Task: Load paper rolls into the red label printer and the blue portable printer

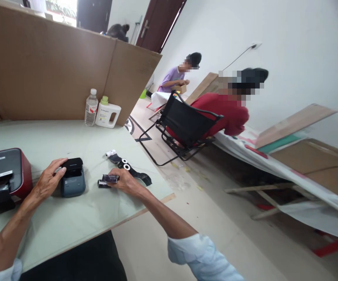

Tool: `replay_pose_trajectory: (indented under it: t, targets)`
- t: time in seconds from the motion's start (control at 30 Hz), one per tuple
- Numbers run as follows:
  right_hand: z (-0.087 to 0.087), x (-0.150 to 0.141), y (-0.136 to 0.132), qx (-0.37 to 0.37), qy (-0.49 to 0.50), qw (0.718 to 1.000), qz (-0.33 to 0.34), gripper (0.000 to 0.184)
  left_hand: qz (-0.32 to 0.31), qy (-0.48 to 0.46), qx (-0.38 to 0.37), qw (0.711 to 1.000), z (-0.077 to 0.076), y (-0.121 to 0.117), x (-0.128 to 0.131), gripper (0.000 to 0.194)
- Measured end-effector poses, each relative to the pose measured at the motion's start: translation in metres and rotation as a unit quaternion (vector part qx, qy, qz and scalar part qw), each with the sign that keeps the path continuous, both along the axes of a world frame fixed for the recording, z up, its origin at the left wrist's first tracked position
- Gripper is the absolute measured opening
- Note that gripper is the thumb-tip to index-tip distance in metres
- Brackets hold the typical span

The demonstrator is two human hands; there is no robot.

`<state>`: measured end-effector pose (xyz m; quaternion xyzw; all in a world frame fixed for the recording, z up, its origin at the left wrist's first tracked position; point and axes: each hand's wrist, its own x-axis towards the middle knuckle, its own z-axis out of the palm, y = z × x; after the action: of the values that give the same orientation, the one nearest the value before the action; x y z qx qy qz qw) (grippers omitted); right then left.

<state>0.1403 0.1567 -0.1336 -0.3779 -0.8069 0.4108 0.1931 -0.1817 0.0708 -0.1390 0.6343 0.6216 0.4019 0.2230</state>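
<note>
A small blue-grey device point(73, 186), which looks like a label printer, stands on the table with its black lid point(73, 166) raised. My left hand point(48, 177) is at the lid's left edge, thumb in front and fingers behind it. To the right, my right hand point(128, 181) is closed around a black ribbon roll point(107, 179) whose two dark spools stick out to the left. Just beyond that hand lie black ribbon rolls point(113, 157) with white cores, and a black strip point(144, 177), partly hidden by the hand.
A larger red and black machine point(25, 171) stands at the left. A water bottle point(91, 109) and a white jug point(107, 114) stand against a cardboard partition point(54, 70). Right of the table point(98, 214), a person in red point(215, 113) sits on a black chair point(186, 119).
</note>
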Motion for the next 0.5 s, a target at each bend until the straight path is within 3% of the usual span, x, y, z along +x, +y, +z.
replay_pose_trajectory:
  t: [0.1,0.33,0.5]
  targets:
    - [-0.005,0.0,-0.011,0.012,0.005,1.0,-0.002,0.002,-0.001,0.0,0.006,1.0,-0.001,0.0,-0.001,0.061]
    - [-0.014,0.001,-0.026,0.073,0.06,0.995,-0.009,0.015,-0.002,-0.01,0.004,1.0,0.0,-0.003,0.002,0.06]
    - [-0.006,-0.012,-0.035,0.151,0.147,0.977,-0.012,0.011,0.002,-0.017,0.013,1.0,-0.003,-0.004,0.002,0.055]
